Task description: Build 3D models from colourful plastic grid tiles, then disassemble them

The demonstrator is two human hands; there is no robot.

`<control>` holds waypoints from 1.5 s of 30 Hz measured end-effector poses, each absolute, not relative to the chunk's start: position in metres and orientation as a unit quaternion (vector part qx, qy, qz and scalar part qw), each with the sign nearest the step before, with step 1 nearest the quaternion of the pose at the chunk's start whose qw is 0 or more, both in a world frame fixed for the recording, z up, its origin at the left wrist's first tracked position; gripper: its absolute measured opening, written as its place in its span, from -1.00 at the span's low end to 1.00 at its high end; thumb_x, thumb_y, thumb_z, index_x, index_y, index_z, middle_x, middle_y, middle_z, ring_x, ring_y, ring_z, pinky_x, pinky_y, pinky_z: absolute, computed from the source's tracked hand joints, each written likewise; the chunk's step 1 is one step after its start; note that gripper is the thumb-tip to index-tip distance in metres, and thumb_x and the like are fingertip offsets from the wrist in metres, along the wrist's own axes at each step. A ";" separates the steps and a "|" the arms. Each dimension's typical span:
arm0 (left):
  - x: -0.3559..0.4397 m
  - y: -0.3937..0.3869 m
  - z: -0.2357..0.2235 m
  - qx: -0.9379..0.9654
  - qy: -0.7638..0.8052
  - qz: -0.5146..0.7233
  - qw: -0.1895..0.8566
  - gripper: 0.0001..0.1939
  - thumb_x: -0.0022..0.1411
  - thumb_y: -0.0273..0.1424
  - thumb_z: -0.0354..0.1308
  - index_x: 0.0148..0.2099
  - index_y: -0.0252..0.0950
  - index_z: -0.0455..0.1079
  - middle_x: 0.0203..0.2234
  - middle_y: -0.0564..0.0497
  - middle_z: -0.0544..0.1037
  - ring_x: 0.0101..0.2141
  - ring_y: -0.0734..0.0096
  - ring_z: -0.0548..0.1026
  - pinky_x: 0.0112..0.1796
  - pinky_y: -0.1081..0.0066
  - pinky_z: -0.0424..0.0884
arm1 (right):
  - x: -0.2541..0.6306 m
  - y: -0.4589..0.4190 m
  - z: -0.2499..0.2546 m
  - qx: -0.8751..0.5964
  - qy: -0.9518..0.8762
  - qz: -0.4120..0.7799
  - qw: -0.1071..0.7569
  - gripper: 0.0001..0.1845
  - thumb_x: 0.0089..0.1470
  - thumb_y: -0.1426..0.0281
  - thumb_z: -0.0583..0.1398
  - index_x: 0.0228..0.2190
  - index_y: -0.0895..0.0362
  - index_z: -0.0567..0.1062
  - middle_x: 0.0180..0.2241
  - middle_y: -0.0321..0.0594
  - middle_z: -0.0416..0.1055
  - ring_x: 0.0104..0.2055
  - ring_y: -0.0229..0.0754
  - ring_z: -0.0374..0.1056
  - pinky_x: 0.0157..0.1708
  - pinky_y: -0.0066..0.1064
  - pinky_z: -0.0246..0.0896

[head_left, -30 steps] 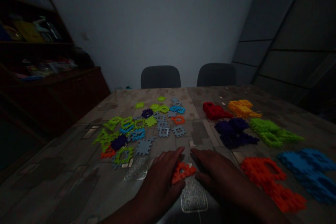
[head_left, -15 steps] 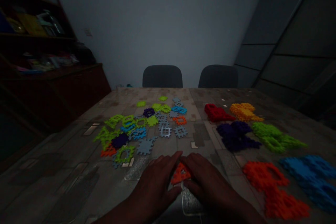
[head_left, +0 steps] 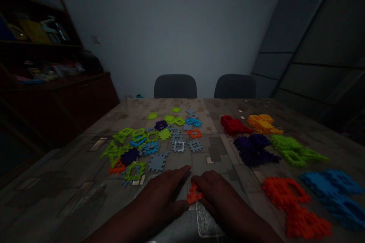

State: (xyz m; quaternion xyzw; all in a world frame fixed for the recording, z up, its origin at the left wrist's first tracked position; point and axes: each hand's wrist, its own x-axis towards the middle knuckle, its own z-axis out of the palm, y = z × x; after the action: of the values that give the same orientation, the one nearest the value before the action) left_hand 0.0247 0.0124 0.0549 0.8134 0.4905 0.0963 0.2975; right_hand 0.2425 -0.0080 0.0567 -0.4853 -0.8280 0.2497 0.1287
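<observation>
An orange toothed plastic building piece lies partly under my right hand at the near middle of the table. That hand's fingers are curled round the piece's right side and cover much of it. To the left is my left hand, its fingers stretched out and its thumb apart from them. The thumb's tip is close to the piece's left corner; whether it touches, I cannot tell. Beyond the left hand lies a grey square piece, with a lime ring-like piece farther left.
Loose lime, grey, blue, purple and orange pieces spread across the left middle of the table. On the right are stacks sorted by colour: red, yellow, purple, lime, orange and blue. Two chairs stand behind.
My left hand has drawn away to the left from the orange piece, opening a gap between the hands. The right hand has closed further over the piece. The view has shifted slightly.
</observation>
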 end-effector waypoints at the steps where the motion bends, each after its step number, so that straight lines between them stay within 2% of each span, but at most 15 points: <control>1: 0.023 0.013 0.056 0.812 0.489 0.097 0.304 -0.21 0.13 -0.37 0.26 0.38 -0.09 0.11 0.26 -0.08 0.34 0.20 0.07 0.35 0.18 0.03 0.28 | 0.243 -0.008 0.057 -0.485 -0.827 0.254 0.128 -0.52 0.17 0.58 0.19 0.11 0.10 0.44 -0.01 -0.07 0.44 0.07 0.02 0.31 0.09 -0.23 0.21; 5: 0.013 0.015 0.063 0.817 0.464 0.086 0.331 -0.12 0.06 -0.32 0.37 0.38 -0.01 0.11 0.29 -0.07 0.29 0.23 0.03 0.31 0.22 -0.01 0.21 | 0.250 -0.010 0.054 -0.476 -0.824 0.267 0.152 -0.50 0.20 0.57 0.17 0.15 0.03 0.39 0.05 -0.12 0.41 0.10 -0.02 0.29 0.11 -0.22 0.19; 8: 0.006 0.017 0.067 0.820 0.454 0.060 0.343 -0.13 0.05 -0.30 0.38 0.37 0.02 0.13 0.30 -0.02 0.28 0.25 0.05 0.29 0.23 0.01 0.19 | 0.253 -0.012 0.058 -0.473 -0.820 0.269 0.176 -0.52 0.23 0.54 0.18 0.15 -0.01 0.38 0.06 -0.16 0.41 0.11 -0.05 0.29 0.12 -0.23 0.18; 13: 0.005 0.020 0.060 0.825 0.459 0.076 0.320 -0.24 0.10 -0.27 0.30 0.34 0.03 0.20 0.27 -0.01 0.33 0.21 0.01 0.34 0.19 -0.03 0.28 | 0.254 -0.015 0.084 -0.493 -0.807 0.264 0.189 -0.64 0.25 0.49 0.21 0.06 0.06 0.45 -0.01 -0.15 0.45 0.06 -0.05 0.31 0.08 -0.24 0.22; 21: 0.015 0.023 0.026 0.851 0.435 0.168 0.242 -0.52 0.30 -0.15 0.11 0.25 0.10 0.33 0.18 0.04 0.45 0.11 0.04 0.47 0.11 0.09 0.44 | 0.298 -0.032 0.105 -0.501 -0.809 0.196 0.238 -0.49 0.27 0.47 0.18 0.20 -0.04 0.31 0.15 -0.17 0.36 0.19 -0.08 0.24 0.16 -0.23 0.19; 27: 0.021 0.028 0.005 0.877 0.395 0.202 0.185 -0.60 0.35 -0.20 0.08 0.21 0.14 0.35 0.12 0.11 0.50 0.08 0.13 0.50 0.11 0.16 0.45 | 0.409 -0.031 0.107 -0.588 -0.772 0.093 0.222 -0.56 0.25 0.34 0.15 0.15 0.10 0.39 0.11 -0.03 0.43 0.12 0.03 0.35 0.12 -0.06 0.25; 32: 0.018 0.035 -0.006 0.892 0.364 0.218 0.155 -0.59 0.33 -0.21 0.12 0.21 0.17 0.33 0.09 0.14 0.53 0.06 0.16 0.51 0.08 0.21 0.48 | 0.480 -0.058 0.105 -0.649 -0.734 0.041 0.195 -0.57 0.21 0.26 0.14 0.07 0.11 0.48 0.08 0.03 0.47 0.07 0.11 0.42 0.06 -0.01 0.31; 39: 0.026 0.033 -0.011 0.877 0.387 0.246 0.142 -0.68 0.36 -0.14 0.06 0.12 0.10 0.43 0.03 0.09 0.56 0.01 0.15 0.52 0.02 0.25 0.49 | 0.496 -0.092 0.086 -0.670 -0.716 0.030 0.194 -0.62 0.23 0.21 0.13 -0.01 0.09 0.53 -0.05 0.03 0.55 -0.05 0.10 0.51 -0.06 -0.03 0.42; 45: 0.027 0.034 -0.019 0.894 0.349 0.275 0.062 -0.64 0.40 -0.05 0.02 0.16 0.08 0.38 0.03 0.08 0.54 -0.02 0.21 0.53 -0.04 0.29 0.52 | 0.478 -0.100 0.070 -0.624 -0.756 0.021 0.197 -0.59 0.27 0.26 0.14 0.13 0.01 0.43 0.04 -0.03 0.51 0.01 0.04 0.48 -0.02 -0.08 0.44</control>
State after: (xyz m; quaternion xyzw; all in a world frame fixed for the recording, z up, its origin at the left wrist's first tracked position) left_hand 0.0266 0.0343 -0.0191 0.8936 0.3494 0.2746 0.0624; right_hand 0.4776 -0.1001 0.0702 -0.6244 -0.7555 0.0206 0.1973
